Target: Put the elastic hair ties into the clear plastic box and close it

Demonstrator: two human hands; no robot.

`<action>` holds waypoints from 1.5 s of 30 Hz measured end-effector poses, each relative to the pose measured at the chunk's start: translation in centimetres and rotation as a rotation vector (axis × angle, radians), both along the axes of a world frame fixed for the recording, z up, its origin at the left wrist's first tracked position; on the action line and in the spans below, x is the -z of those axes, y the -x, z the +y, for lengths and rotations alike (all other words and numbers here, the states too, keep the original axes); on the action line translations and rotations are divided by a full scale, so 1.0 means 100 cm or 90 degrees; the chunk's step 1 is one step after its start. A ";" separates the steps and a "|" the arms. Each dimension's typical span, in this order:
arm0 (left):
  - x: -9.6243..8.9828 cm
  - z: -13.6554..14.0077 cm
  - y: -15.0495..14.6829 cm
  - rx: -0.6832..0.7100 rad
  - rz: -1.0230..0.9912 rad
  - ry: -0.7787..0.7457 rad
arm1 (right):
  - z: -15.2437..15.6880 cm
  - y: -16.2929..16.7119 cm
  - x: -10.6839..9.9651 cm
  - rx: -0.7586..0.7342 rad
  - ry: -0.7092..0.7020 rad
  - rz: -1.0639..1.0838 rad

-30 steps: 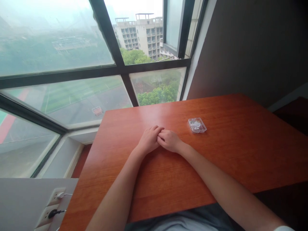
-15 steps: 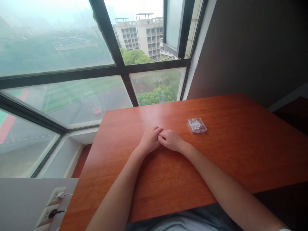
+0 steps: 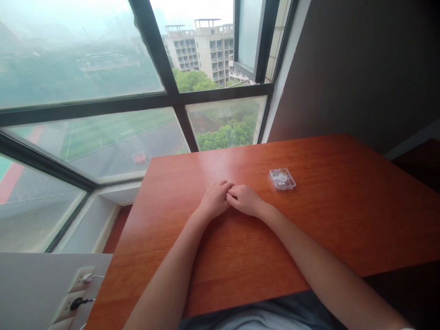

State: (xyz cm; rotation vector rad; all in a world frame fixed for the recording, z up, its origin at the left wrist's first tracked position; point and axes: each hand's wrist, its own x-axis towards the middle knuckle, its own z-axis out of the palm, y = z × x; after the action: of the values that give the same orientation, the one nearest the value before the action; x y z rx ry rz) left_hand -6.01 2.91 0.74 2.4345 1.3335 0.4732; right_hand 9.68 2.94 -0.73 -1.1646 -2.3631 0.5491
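Note:
My left hand and my right hand rest together on the reddish-brown wooden table. Their curled fingers meet and overlap at the fingertips, and no object shows in either. Both palms face down and are hidden. To the right of my right hand, a little further from me, lies a small clear plastic box. Small whitish and metallic-looking pieces show through its lid, too small to name. Neither hand touches the box.
Dark-framed windows run along the table's far and left sides, one pane swung outward. A grey wall stands at the right. Wall sockets with plugged-in cords sit at lower left, beside the table's left edge.

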 end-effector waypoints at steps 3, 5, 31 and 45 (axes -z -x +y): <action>0.000 0.000 0.000 0.004 -0.003 -0.005 | -0.001 0.000 -0.001 0.002 0.000 -0.006; 0.000 0.000 0.000 0.004 -0.005 -0.008 | -0.001 0.000 -0.001 0.002 -0.002 -0.008; -0.001 0.000 -0.001 -0.005 0.002 0.004 | -0.001 0.000 -0.001 0.006 0.013 0.009; -0.001 0.000 0.001 0.004 -0.017 0.017 | -0.001 -0.005 -0.006 -0.102 0.074 0.151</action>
State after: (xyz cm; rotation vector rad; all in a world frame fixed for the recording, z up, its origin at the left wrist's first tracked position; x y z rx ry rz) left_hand -6.12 2.94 0.82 2.4025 1.3121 0.4805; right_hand 10.21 2.84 -0.12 -0.9058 -2.2551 0.8398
